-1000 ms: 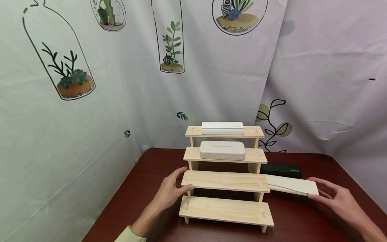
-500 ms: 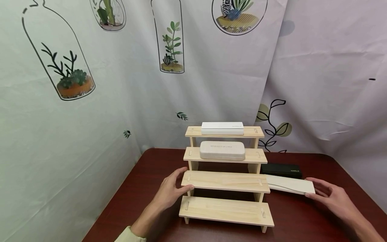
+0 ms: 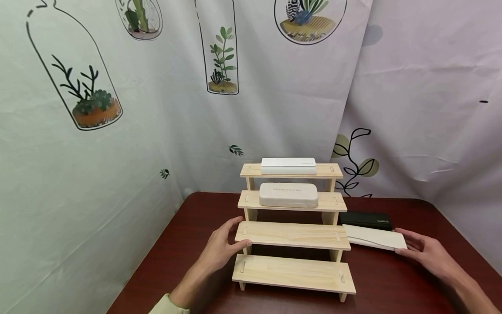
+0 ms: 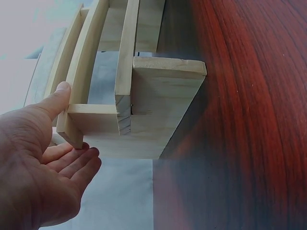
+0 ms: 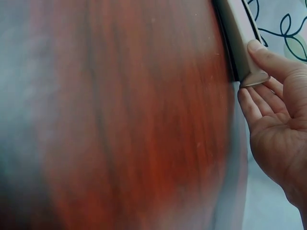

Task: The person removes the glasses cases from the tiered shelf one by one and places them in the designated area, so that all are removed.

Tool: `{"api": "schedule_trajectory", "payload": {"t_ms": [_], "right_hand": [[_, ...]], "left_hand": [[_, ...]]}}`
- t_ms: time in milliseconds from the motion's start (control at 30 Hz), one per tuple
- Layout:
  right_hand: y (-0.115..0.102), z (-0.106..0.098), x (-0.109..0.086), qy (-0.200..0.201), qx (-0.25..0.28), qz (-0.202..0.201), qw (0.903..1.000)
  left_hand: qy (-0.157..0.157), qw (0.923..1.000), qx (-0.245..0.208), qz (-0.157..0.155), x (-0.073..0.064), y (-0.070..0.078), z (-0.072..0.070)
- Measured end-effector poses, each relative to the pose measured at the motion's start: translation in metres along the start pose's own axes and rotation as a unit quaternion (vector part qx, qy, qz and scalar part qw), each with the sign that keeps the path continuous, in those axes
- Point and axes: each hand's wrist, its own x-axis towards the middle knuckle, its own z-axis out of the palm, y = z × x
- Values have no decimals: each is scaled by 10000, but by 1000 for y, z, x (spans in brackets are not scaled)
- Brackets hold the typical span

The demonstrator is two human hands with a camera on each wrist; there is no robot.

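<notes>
A wooden stepped display stand rises in several tiers on the table. My left hand grips the left end of its second tier from the front; in the left wrist view the thumb lies on the board and the fingertips touch its edge. With my right hand I pinch the right end of a slim white glasses case, thumb on one side and fingers on the other in the right wrist view. Its left end meets the right end of that same tier; whether they touch I cannot tell.
A white case lies on the top tier and a rounded cream glasses case on the tier below. Behind the slim case sits a black case on the dark red table. A printed curtain hangs behind.
My right hand and the slim white case have shifted a little to the left and slightly back. My left hand and the stand have stayed put.
</notes>
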Motion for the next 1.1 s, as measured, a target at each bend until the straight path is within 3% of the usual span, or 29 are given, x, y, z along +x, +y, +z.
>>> {"api": "schedule_trajectory", "payload": {"t_ms": [400, 700, 1100], "right_hand": [[-3, 1, 8, -59, -353, -257, 9990], [-7, -2, 17, 44, -889, -149, 9959], [-9, -1, 28, -56, -1211, 95, 9926]], "left_hand": [[-12, 10000, 27, 51, -1, 0, 0], [65, 9998, 123, 171, 0, 1, -1], [21, 9999, 142, 68, 0, 1, -1]]}}
